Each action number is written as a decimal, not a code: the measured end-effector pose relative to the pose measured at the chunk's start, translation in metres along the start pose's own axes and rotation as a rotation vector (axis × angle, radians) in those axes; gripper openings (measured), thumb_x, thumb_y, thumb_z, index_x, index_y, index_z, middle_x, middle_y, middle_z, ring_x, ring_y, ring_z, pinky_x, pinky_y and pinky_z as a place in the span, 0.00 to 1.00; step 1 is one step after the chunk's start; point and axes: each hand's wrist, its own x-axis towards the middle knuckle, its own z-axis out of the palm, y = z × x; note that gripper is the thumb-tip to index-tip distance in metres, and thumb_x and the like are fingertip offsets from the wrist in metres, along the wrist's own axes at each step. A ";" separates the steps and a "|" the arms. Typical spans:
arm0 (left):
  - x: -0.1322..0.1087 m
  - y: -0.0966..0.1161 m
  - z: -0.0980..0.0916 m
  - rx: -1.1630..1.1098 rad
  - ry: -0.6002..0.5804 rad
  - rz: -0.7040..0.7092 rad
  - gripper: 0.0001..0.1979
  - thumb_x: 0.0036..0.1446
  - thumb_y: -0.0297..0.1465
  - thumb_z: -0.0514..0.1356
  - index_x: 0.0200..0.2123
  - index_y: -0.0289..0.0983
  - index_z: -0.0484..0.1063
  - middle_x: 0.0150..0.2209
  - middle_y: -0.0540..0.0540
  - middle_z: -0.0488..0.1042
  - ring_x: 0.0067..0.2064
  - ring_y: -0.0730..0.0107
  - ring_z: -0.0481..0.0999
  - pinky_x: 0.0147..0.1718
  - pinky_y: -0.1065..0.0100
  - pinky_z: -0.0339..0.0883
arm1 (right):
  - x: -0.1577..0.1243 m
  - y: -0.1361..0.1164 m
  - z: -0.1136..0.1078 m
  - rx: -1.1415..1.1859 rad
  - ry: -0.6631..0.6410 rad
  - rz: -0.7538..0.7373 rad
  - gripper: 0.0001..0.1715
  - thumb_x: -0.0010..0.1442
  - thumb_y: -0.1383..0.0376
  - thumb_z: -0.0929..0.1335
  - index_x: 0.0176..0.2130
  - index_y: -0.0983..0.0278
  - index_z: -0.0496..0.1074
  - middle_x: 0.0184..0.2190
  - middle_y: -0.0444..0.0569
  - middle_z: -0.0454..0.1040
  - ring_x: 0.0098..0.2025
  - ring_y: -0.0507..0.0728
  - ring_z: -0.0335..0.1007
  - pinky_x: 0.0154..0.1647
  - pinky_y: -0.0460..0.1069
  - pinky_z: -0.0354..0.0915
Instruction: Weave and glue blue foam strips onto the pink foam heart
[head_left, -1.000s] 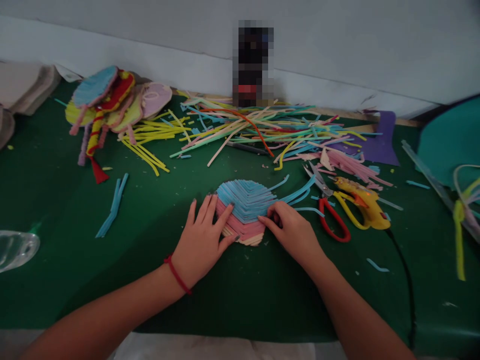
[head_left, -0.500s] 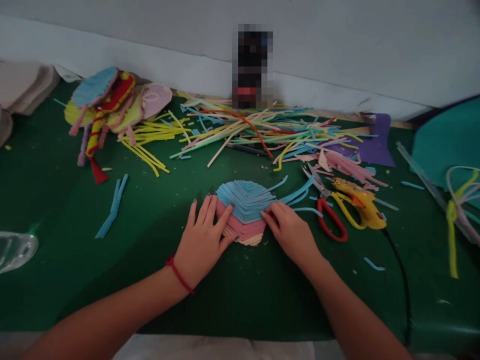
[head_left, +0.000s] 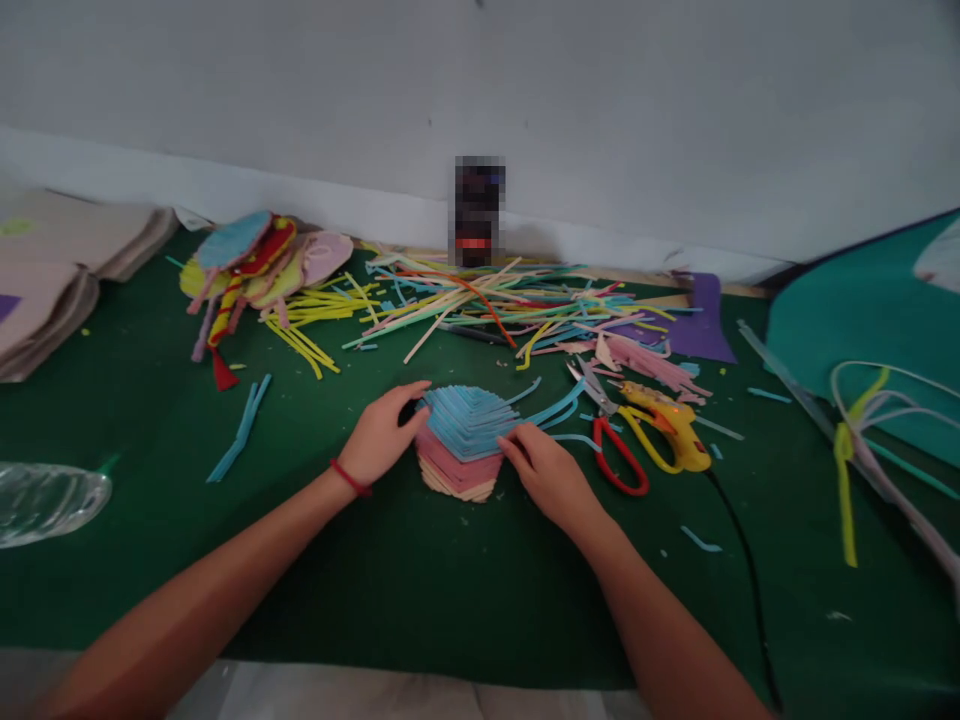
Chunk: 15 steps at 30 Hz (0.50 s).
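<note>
While our left hand (head_left: 380, 432) grasps the striped disc (head_left: 465, 450) and our right hand (head_left: 553, 468) touches its edge, grip unclear, we see its face covered, blue ends (head_left: 559, 407) untrimmed.

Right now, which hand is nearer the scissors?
Right. The right hand is left of the scissors, touching the striped disc; the left hand is farther, at its left edge.

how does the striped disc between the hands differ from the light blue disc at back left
The striped disc shows blue, pink and cream bands; the face of the light blue disc looks plain blue. Loose blue strips trail right of the striped disc; the light blue disc shows none. The striped disc lies on the green tabletop; the light blue disc rests on other pieces. Both have a roughly rounded outline.
</note>
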 end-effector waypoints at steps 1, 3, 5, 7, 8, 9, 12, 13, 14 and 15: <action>0.007 0.002 -0.003 -0.045 -0.002 -0.035 0.25 0.54 0.37 0.57 0.55 0.35 0.66 0.51 0.40 0.72 0.52 0.60 0.71 0.54 0.56 0.62 | 0.000 0.000 0.000 0.027 0.002 0.001 0.15 0.66 0.57 0.58 0.31 0.60 0.62 0.30 0.44 0.68 0.33 0.53 0.65 0.33 0.48 0.58; 0.021 0.008 -0.007 -0.116 -0.070 -0.102 0.28 0.51 0.38 0.59 0.54 0.32 0.67 0.43 0.40 0.76 0.41 0.63 0.76 0.39 0.62 0.71 | 0.000 0.001 0.000 0.089 0.020 0.006 0.15 0.65 0.56 0.59 0.30 0.60 0.63 0.29 0.43 0.68 0.32 0.53 0.65 0.32 0.47 0.57; 0.031 0.014 -0.008 -0.182 -0.168 -0.166 0.26 0.47 0.39 0.62 0.47 0.31 0.72 0.36 0.41 0.78 0.33 0.64 0.77 0.29 0.66 0.70 | 0.000 0.002 0.000 0.139 0.055 0.010 0.16 0.64 0.56 0.60 0.28 0.60 0.63 0.28 0.43 0.67 0.31 0.53 0.64 0.32 0.47 0.57; 0.036 0.022 -0.006 -0.241 -0.248 -0.205 0.20 0.41 0.38 0.66 0.38 0.31 0.76 0.31 0.43 0.78 0.29 0.66 0.76 0.26 0.68 0.69 | 0.000 0.003 -0.001 0.165 0.098 0.010 0.17 0.64 0.55 0.61 0.27 0.61 0.63 0.27 0.42 0.67 0.30 0.53 0.64 0.32 0.47 0.57; 0.036 0.027 -0.006 -0.269 -0.273 -0.212 0.18 0.39 0.37 0.67 0.33 0.31 0.76 0.29 0.44 0.78 0.28 0.66 0.75 0.26 0.68 0.69 | 0.000 0.003 -0.002 0.173 0.122 0.011 0.19 0.64 0.54 0.60 0.26 0.61 0.63 0.26 0.42 0.67 0.30 0.52 0.64 0.32 0.47 0.57; 0.033 0.033 -0.006 -0.296 -0.287 -0.212 0.16 0.37 0.35 0.68 0.30 0.32 0.76 0.27 0.45 0.78 0.28 0.67 0.75 0.27 0.68 0.69 | 0.000 0.004 -0.004 0.188 0.153 0.016 0.21 0.64 0.53 0.59 0.25 0.61 0.63 0.24 0.42 0.66 0.29 0.52 0.64 0.32 0.47 0.57; 0.019 0.055 -0.015 -0.383 -0.268 -0.174 0.15 0.35 0.35 0.70 0.28 0.33 0.76 0.27 0.47 0.77 0.29 0.68 0.75 0.31 0.68 0.69 | 0.001 0.007 -0.013 0.249 0.289 0.052 0.27 0.66 0.51 0.54 0.23 0.61 0.61 0.21 0.42 0.65 0.25 0.51 0.63 0.30 0.47 0.57; 0.012 0.062 -0.021 -0.415 -0.240 -0.154 0.15 0.36 0.35 0.70 0.30 0.33 0.76 0.28 0.48 0.77 0.30 0.69 0.75 0.32 0.68 0.69 | 0.001 0.008 -0.017 0.270 0.342 0.070 0.29 0.67 0.50 0.52 0.22 0.61 0.61 0.19 0.42 0.63 0.24 0.51 0.62 0.29 0.47 0.57; 0.006 0.069 -0.029 -0.448 -0.202 -0.134 0.17 0.37 0.36 0.70 0.31 0.34 0.76 0.29 0.48 0.77 0.30 0.69 0.75 0.33 0.69 0.69 | 0.001 0.009 -0.020 0.289 0.393 0.087 0.30 0.67 0.49 0.51 0.22 0.61 0.60 0.18 0.42 0.62 0.23 0.51 0.61 0.28 0.47 0.57; -0.001 0.074 -0.038 -0.480 -0.155 -0.113 0.18 0.38 0.37 0.69 0.33 0.35 0.75 0.30 0.48 0.77 0.31 0.70 0.75 0.33 0.69 0.70 | 0.001 0.010 -0.023 0.307 0.439 0.103 0.31 0.66 0.48 0.50 0.22 0.61 0.59 0.17 0.42 0.61 0.22 0.51 0.60 0.26 0.47 0.56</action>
